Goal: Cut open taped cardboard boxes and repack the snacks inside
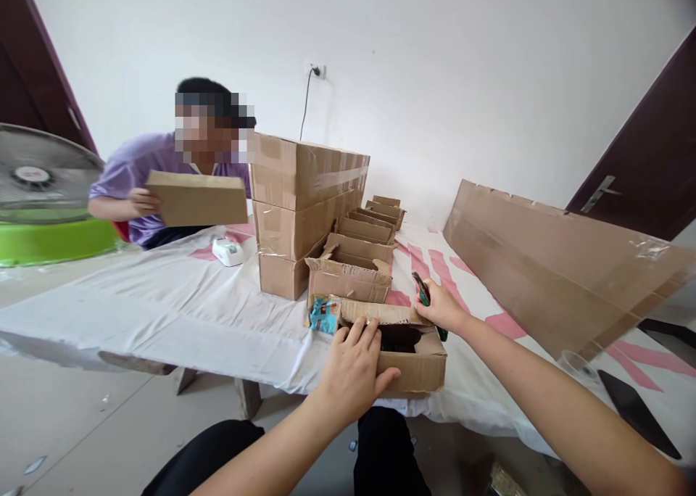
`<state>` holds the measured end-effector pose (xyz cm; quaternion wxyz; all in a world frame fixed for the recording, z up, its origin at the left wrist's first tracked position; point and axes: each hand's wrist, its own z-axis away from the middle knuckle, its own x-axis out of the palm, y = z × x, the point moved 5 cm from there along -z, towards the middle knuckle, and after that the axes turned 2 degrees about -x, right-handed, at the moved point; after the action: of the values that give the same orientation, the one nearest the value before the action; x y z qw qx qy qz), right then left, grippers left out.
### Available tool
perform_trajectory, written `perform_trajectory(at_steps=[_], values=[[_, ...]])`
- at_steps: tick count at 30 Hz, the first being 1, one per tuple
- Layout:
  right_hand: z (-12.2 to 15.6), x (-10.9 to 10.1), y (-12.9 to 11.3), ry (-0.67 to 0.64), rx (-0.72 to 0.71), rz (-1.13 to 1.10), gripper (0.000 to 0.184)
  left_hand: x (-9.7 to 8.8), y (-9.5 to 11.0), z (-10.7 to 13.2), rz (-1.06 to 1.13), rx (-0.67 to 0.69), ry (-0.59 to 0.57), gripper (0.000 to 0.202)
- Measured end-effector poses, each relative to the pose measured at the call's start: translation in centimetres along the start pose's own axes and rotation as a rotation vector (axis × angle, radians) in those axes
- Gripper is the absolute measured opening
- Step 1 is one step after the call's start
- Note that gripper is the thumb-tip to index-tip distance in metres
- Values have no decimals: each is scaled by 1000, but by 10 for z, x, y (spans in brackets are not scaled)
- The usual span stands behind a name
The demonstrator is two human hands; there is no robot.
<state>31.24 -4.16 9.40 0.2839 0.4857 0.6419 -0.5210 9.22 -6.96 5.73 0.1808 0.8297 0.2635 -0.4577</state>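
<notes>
A small brown cardboard box (416, 371) sits at the table's near edge, with a dark gap in its top and its inside mostly in shadow. My left hand (351, 365) lies on its top left part, fingers stretched out and thumb apart. At the box's far right corner, my right hand (443, 309) is closed around a green-and-black hand tool (423, 290); its exact kind is unclear. A blue printed packet (325, 315) shows at the box's left end. Just behind stands another open cardboard box (348, 282).
Taped boxes (280, 231) form a stack left of a row of open boxes (367, 228). A large cardboard panel (544, 264) stands at right. Across the table, a person (163, 155) holds a flat carton (199, 200) near a white device (228, 251). A fan (48, 173) stands left.
</notes>
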Motion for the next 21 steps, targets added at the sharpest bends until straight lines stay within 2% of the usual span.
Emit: perform_trajectory(at_steps=[8,13,21], values=[[-5,7,18,23,217,-246,27,0,0,2,-2,17,40,56],[0,10,21,42,321,-417,28,-1,0,2,-4,27,43,53],[-2,15,32,115,490,-488,28,0,1,4,-23,21,8,55]])
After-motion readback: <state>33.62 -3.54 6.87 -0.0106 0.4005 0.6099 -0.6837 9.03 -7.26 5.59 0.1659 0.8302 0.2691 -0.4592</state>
